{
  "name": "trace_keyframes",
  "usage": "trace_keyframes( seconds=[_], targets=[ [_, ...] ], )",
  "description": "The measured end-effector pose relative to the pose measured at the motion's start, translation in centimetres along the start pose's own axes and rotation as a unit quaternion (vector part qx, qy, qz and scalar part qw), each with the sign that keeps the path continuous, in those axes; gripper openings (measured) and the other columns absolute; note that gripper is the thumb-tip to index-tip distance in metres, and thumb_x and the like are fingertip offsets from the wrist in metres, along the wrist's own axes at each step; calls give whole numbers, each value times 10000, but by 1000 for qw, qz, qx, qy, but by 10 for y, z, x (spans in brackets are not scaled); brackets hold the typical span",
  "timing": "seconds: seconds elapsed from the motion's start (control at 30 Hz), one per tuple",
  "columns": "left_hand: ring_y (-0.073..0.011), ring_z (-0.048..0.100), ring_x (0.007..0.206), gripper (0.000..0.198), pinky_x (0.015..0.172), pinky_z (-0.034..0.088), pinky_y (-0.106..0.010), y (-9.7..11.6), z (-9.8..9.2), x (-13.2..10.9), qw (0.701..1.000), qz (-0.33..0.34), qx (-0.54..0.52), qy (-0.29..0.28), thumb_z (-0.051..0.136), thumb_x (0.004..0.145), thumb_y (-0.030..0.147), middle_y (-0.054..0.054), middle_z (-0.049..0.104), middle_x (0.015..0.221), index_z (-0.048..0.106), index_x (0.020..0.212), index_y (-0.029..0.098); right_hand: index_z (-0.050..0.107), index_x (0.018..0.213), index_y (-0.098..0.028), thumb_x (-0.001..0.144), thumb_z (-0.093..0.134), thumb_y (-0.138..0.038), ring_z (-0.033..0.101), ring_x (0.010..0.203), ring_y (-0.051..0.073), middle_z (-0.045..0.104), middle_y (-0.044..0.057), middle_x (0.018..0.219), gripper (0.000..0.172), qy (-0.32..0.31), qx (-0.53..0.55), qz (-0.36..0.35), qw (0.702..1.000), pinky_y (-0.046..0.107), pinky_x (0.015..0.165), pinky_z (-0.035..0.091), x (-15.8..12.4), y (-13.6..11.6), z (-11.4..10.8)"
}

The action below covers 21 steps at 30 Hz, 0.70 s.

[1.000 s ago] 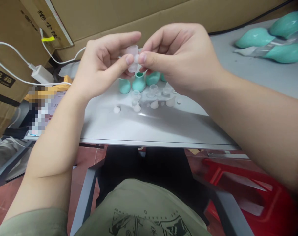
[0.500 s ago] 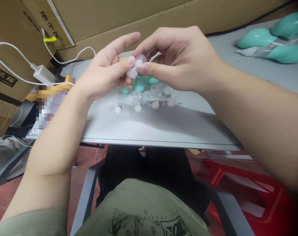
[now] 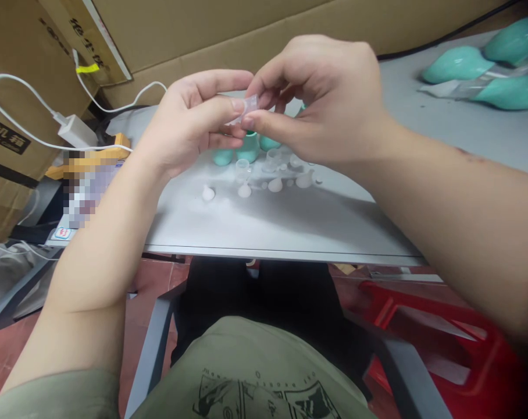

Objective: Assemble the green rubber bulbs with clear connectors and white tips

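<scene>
Between both hands, above the grey table [image 3: 189,218], is a small clear plastic piece [image 3: 250,105]. My left hand [image 3: 194,119] pinches its left side with thumb and fingers. The thumb and index fingertips of my right hand [image 3: 320,96] close on its right side. Fingers hide much of the piece. Below the hands stand teal containers [image 3: 246,152], partly covered. In front of them are clear cup-like parts [image 3: 243,169] and several small white teardrop-shaped pieces [image 3: 245,190] in a row.
Glossy teal bulb-shaped objects [image 3: 458,65] with clear necks lie at the back right. Cardboard [image 3: 194,35] borders the table's rear. A white charger [image 3: 77,132] with cables and a yellow-orange object [image 3: 122,141] are at the left. A red stool [image 3: 486,361] is below right.
The clear piece has turned and is now more covered by the fingers. My left index finger has lowered to meet the right fingertips, and my right hand has tilted slightly upward.
</scene>
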<state>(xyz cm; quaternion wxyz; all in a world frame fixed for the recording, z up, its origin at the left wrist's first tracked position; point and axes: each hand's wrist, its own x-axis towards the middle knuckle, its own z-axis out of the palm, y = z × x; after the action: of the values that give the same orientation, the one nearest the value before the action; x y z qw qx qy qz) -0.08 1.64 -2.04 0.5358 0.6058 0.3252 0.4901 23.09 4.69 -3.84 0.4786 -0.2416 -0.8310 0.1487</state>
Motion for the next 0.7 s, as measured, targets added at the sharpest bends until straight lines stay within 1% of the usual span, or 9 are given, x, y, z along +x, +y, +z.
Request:
trace_keyframes(
  seconds=[0.07,0.13,0.2,0.27,0.37,0.47,0.6,0.7],
  targets=[
    [-143,769,773,255,745,700,-250,1,0,-1,1000,-3,5,9,955,960,243,-16,855,938,907,1200,170,843,1172,-296,1063,799,-341,726,1063,189,774,30,1141,126,-6,-28,-13,1000,348,1026,709,0,1,0],
    [-162,771,813,263,778,684,-276,3,-1,-1,1000,-7,19,9,967,953,212,-29,873,980,902,1205,178,856,1200,-282,1083,771,-372,737,1111,190,769,27,1145,171,-9,-35,-30,999,354,1057,710,0,5,0],
    [-186,751,846,261,804,666,-302,2,-4,0,999,-4,40,4,994,934,245,-39,885,1017,906,1176,201,882,1219,-299,1087,789,-405,746,1135,188,781,25,1154,193,-16,-34,-46,998,325,1059,702,2,10,1],
    [-201,724,857,263,801,647,-310,0,-8,3,998,2,57,5,989,911,278,-45,893,1043,910,1153,212,901,1241,-331,1083,812,-400,755,1149,182,803,20,1177,194,-19,-36,-60,997,298,1079,687,3,15,2],
    [-204,726,856,296,805,650,-318,-4,-11,6,998,6,57,-4,976,900,255,-42,899,1066,904,1185,215,915,1253,-353,1096,814,-422,760,1153,180,812,11,1187,200,-14,-42,-66,997,308,1147,679,3,17,2],
    [-195,734,801,243,782,660,-333,-2,-8,5,999,14,40,3,965,907,231,-45,887,1008,913,1143,221,922,1245,-373,1107,805,-490,763,1133,188,809,3,1184,215,-9,-46,-65,997,341,1170,688,1,15,3],
    [-183,721,782,138,774,636,-311,4,-1,0,998,-4,52,18,920,893,162,-77,867,968,938,1027,188,919,1240,-401,1131,762,-568,780,1144,205,828,2,1172,254,-8,-48,-67,997,357,1166,691,1,11,3],
    [-157,687,731,135,765,630,-289,6,1,0,999,-2,34,15,911,921,154,-59,843,908,935,1051,180,917,1225,-401,1128,765,-595,790,1153,198,841,3,1156,265,-9,-56,-66,996,339,1145,693,2,11,3]
  ],
)
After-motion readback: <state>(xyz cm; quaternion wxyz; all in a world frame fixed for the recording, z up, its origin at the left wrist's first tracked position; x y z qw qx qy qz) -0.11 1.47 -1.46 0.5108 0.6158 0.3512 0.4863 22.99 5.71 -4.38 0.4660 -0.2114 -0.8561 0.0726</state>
